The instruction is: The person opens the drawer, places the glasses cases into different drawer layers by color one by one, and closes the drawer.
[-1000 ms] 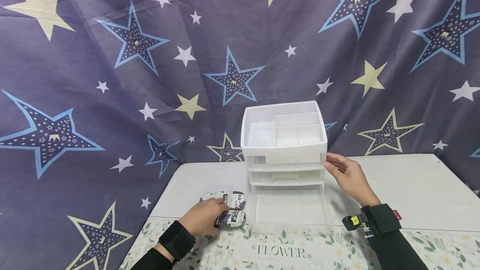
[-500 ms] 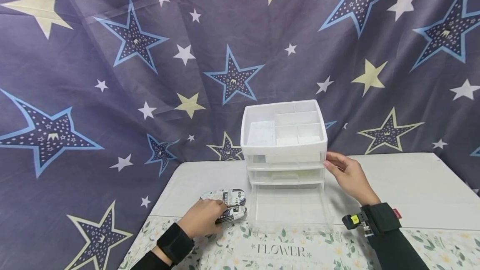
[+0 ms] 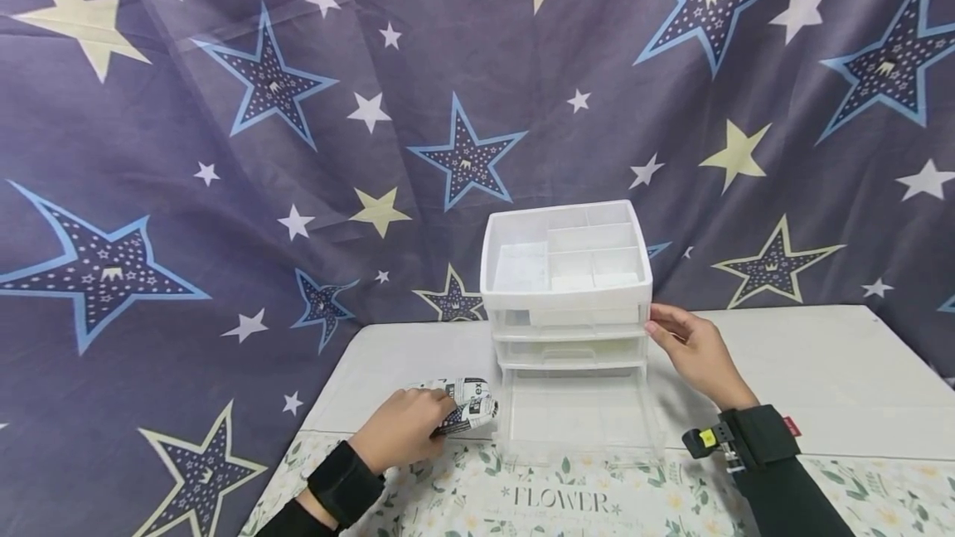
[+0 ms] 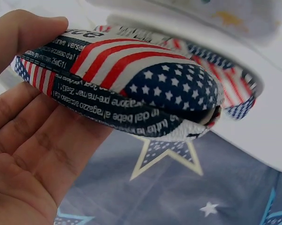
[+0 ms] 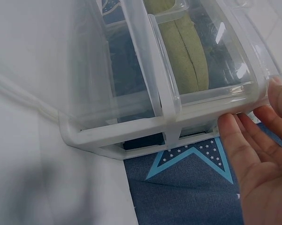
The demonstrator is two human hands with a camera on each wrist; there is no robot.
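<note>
My left hand (image 3: 403,429) pinches a glasses case (image 4: 145,89) printed with newsprint and stars-and-stripes patterns, thumb on top and fingers beneath. A dark gap shows at the case's far end. Behind it lies a second case (image 4: 227,79) of similar print, partly hidden. To the right stands a white and clear plastic drawer unit (image 3: 567,298), its bottom drawer (image 3: 578,413) pulled out with nothing seen inside. My right hand (image 3: 697,355) holds the unit's right side, thumb at the front edge and fingers along the side (image 5: 234,136).
A compartmented tray (image 3: 522,263) forms the top of the unit. Something green and soft (image 5: 187,56) shows through a drawer. The white table (image 3: 791,379) bears a flower-printed cloth (image 3: 858,487) along its front. A star-patterned curtain (image 3: 462,48) hangs behind.
My left hand has lifted the nearer case slightly and tilted it, so it now overlaps the other case more. My right hand has stayed at the drawer unit.
</note>
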